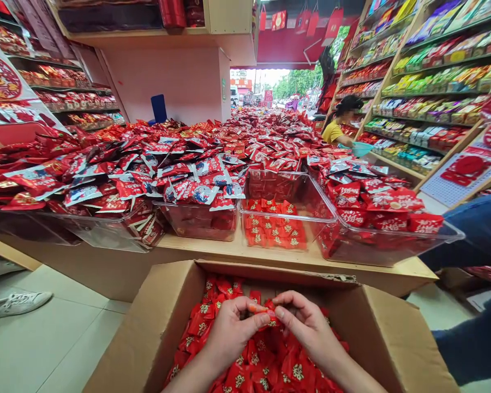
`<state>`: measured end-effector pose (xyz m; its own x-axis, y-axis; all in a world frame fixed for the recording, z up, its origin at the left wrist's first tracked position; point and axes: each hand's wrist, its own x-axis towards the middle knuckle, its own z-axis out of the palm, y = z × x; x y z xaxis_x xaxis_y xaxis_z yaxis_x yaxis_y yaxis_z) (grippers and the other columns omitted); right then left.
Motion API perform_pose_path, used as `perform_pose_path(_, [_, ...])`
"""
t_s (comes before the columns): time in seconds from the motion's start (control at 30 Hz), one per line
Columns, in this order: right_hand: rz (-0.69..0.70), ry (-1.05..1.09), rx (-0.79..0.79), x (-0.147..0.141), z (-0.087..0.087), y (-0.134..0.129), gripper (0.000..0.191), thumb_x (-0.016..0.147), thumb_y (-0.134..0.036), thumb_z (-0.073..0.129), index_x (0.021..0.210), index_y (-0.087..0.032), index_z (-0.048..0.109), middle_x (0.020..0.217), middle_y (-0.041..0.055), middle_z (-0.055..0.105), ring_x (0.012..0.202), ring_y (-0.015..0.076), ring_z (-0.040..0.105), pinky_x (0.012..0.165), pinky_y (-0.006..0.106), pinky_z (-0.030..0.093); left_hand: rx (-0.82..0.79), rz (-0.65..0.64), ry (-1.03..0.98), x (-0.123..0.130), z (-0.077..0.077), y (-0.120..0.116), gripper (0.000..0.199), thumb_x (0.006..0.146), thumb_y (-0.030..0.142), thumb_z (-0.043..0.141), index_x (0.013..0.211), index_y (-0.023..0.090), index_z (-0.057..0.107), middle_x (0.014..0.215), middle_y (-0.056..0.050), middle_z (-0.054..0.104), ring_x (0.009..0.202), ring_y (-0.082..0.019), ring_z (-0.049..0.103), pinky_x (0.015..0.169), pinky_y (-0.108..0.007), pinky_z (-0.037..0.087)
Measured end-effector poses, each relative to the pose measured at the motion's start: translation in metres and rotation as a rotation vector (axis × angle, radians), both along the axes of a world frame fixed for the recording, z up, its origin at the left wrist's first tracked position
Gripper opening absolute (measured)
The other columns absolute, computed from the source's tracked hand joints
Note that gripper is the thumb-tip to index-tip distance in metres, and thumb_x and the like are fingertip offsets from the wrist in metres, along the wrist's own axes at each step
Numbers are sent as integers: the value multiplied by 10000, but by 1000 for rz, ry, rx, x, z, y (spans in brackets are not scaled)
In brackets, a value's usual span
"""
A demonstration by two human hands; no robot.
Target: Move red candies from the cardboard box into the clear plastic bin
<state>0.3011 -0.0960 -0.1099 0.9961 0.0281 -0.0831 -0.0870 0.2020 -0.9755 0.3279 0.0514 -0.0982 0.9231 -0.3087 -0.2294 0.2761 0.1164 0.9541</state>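
Note:
Both my hands are over an open cardboard box (376,322) filled with small red packets (245,376) that carry gold characters. Between my fingertips is one small red packet (272,317). My left hand (237,327) pinches its left side with thumb and forefinger, and my right hand (303,319) pinches the other side. The fingers partly cover this packet. Behind the box, a clear plastic bin (286,210) on the wooden counter holds similar red packets laid in rows along its bottom.
Neighbouring clear bins (384,245) are heaped with larger red packets. A wooden counter edge (213,248) runs just behind the box. At right stand stocked shelves (433,82), a person in yellow (335,128) and a dark blue trouser leg (474,234). A white shoe (20,304) is at left.

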Motion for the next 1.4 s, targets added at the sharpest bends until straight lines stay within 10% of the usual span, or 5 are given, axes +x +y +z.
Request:
perform_pose_path(0.3, [27,-84,-180,3,-1,-5,224,787,-379,478,731,-163,500,782,27,520,540,94,480,465,225,429,-15,31,-17,0,-8,0,180,563,273,716,565,138,596,555,35,596,549,-81,514,538,-193,402])
perform_pose_path(0.57, [90,-537,-634,-7,6,-6,98,799,-185,474,804,-209,569,927,65,585,912,174,522,803,307,421,-269,25,336,-4,-2,-2,226,673,273,642,835,164,528,702,8,607,581,-75,569,494,-168,401])
perform_pose_path(0.7, [-50,-296,-392,-5,1,0,185,757,-268,539,931,-205,538,1106,100,498,1007,203,482,843,345,415,-212,130,145,1,-2,-1,349,613,169,690,921,157,525,820,-23,618,712,-98,566,642,-221,455])
perform_pose_path(0.83, [-69,8,-52,1,-6,7,318,696,-388,592,924,-174,533,846,65,581,765,172,548,593,262,468,-148,130,-7,0,-3,0,358,583,142,703,904,170,549,837,-12,615,819,-116,556,756,-233,448])
perform_pose_path(1.4, [14,83,7,4,-9,1,320,709,-436,558,609,-151,455,534,-48,406,501,68,346,473,191,312,-258,232,297,-8,9,-8,265,453,172,780,606,134,567,515,37,613,478,-58,536,485,-162,435])
